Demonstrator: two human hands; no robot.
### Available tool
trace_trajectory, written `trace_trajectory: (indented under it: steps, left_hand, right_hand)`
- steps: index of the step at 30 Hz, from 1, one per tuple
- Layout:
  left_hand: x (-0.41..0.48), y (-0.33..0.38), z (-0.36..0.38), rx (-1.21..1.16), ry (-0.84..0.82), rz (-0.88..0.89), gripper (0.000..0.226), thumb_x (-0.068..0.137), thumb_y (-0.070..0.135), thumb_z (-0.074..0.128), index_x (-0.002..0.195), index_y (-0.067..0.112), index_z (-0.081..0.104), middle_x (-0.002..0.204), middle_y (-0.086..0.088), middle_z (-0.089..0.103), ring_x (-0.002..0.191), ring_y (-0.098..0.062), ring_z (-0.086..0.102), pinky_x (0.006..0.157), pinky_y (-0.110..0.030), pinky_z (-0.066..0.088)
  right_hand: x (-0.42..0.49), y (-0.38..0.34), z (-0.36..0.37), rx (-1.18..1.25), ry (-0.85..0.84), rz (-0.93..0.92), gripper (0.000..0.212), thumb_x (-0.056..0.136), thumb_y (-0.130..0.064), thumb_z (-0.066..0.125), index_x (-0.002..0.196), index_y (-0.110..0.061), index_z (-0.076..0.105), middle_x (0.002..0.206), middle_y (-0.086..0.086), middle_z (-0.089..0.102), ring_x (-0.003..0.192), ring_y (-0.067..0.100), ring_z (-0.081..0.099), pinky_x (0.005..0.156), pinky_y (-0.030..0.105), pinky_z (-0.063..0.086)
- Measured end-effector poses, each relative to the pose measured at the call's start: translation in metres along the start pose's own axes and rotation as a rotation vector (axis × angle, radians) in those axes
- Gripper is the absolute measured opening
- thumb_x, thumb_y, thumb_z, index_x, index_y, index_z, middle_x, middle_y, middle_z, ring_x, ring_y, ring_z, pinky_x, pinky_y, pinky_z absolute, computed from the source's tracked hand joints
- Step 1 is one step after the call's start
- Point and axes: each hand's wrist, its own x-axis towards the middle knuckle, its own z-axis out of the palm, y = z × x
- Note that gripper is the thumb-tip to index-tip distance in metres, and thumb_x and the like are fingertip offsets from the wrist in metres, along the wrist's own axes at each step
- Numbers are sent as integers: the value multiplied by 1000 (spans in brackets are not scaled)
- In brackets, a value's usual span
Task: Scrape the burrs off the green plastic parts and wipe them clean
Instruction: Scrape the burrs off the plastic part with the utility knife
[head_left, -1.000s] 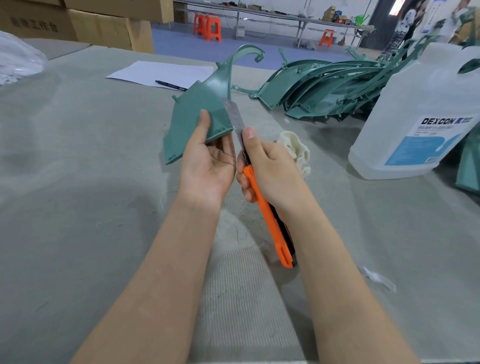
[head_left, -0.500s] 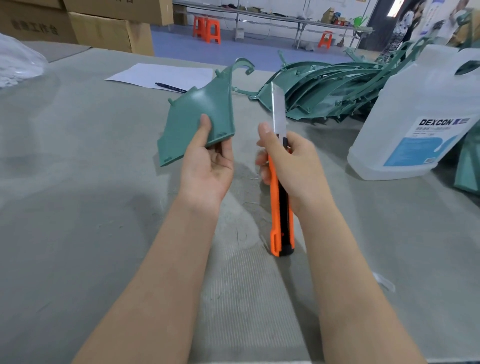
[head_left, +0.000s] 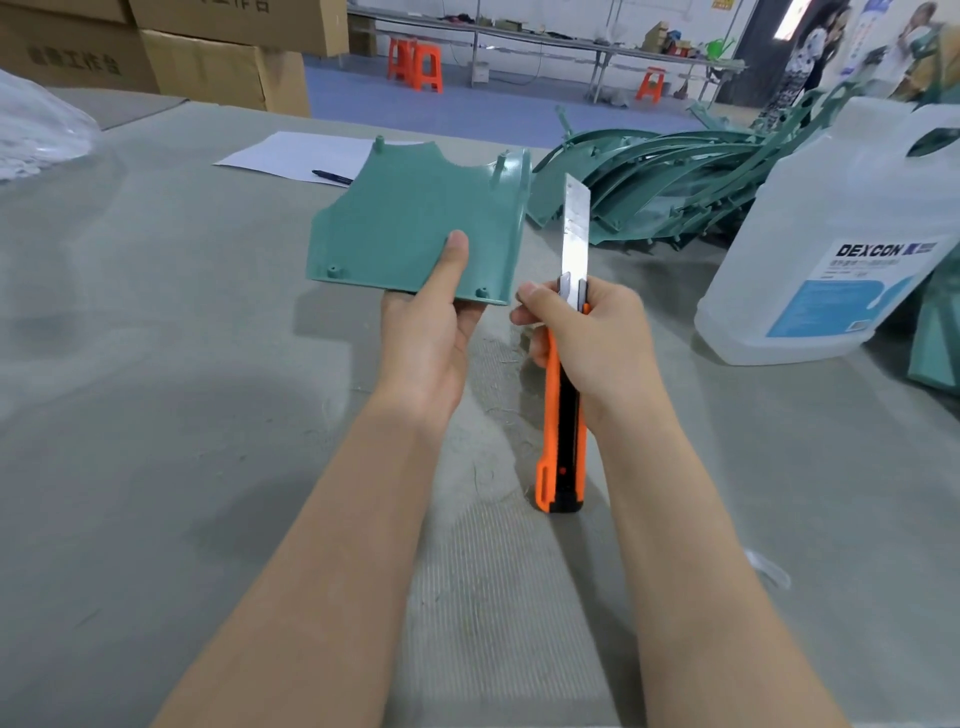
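**Mid-job: one part in hand, pile waiting**

Apparently between scraping strokes. Left hand (head_left: 428, 332) grips a green part (head_left: 410, 228) by its near edge, thumb on top, holding it up over the middle of the tabletop (head_left: 156, 415). Right hand (head_left: 587, 338) is wrapped round an orange knife (head_left: 563, 415), blade (head_left: 575, 228) run out and pointing up, just beside the part's right rim but not touching it.

Progress: judged early or middle. A pile of parts (head_left: 665, 187) lies toward the far right edge; cannot tell which are already scraped. Fine shavings lie scattered on the tabletop below the hands. No wiping cloth shows. A jug (head_left: 831, 249) stands at the right edge, near the pile.

Edges and room: the part's right rim and its pegged near edge face the blade. Open tabletop to the left and toward the near edge. On the right, jug and pile crowd the knife hand's outward swing. Paper (head_left: 306, 153) and pen (head_left: 332, 177) lie at the far edge, well apart.
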Motion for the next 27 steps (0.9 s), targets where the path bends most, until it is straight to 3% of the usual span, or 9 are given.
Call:
trace_trajectory:
  steps: [3, 6, 10, 13, 15, 19, 27]
  left_hand:
    - [3, 4, -1, -53, 45, -8, 36, 92, 8, 61, 127, 6, 55, 125, -9, 64, 102, -17, 66, 69, -22, 57]
    - [4, 5, -2, -78, 66, -23, 36, 92, 8, 61, 128, 4, 55, 125, -10, 64, 105, -19, 65, 70, -23, 58]
    - [3, 4, 0, -73, 64, -26, 37, 92, 8, 60, 129, 4, 55, 126, -10, 63, 101, -17, 65, 68, -22, 57]
    - [3, 3, 0, -55, 65, -26, 37, 92, 8, 61, 128, 4, 55, 126, -10, 64, 99, -17, 65, 67, -22, 57]
    - [3, 3, 0, -43, 62, -23, 36, 92, 9, 61, 127, 4, 55, 125, -10, 64, 98, -16, 65, 68, -22, 57]
    - [2, 1, -2, -20, 26, -9, 34, 93, 9, 60, 126, 4, 56, 124, -10, 64, 99, -17, 66, 70, -22, 57]
    - [3, -1, -4, 114, -53, 66, 11, 93, 9, 60, 102, 14, 61, 105, -3, 68, 91, -14, 67, 72, -23, 55]
  right_hand:
    - [4, 2, -7, 47, 37, 75, 19, 92, -15, 64, 89, 4, 63, 63, -1, 66, 44, 11, 48, 45, 25, 40]
    - [4, 3, -10, 56, 35, 91, 22, 93, -21, 63, 81, -4, 57, 58, 1, 57, 47, 13, 48, 50, 28, 42]
    - [3, 4, -7, -4, 9, 84, 22, 93, -22, 63, 80, -6, 56, 60, 2, 57, 44, 11, 48, 43, 22, 40]
    - [3, 3, -3, -14, 9, 64, 8, 89, -10, 62, 96, -6, 63, 86, 11, 70, 52, 14, 52, 51, 26, 44]
    - [2, 3, -2, -4, -3, 62, 14, 88, -11, 64, 102, -9, 65, 96, 13, 71, 54, 14, 52, 53, 27, 46]
    - [-1, 2, 1, 18, -55, 46, 14, 91, -23, 66, 83, -12, 64, 73, -1, 71, 45, 6, 49, 46, 21, 45]
    - [-3, 1, 3, -8, -102, 2, 23, 90, -10, 62, 69, -17, 57, 58, -5, 64, 44, 3, 49, 44, 17, 43]
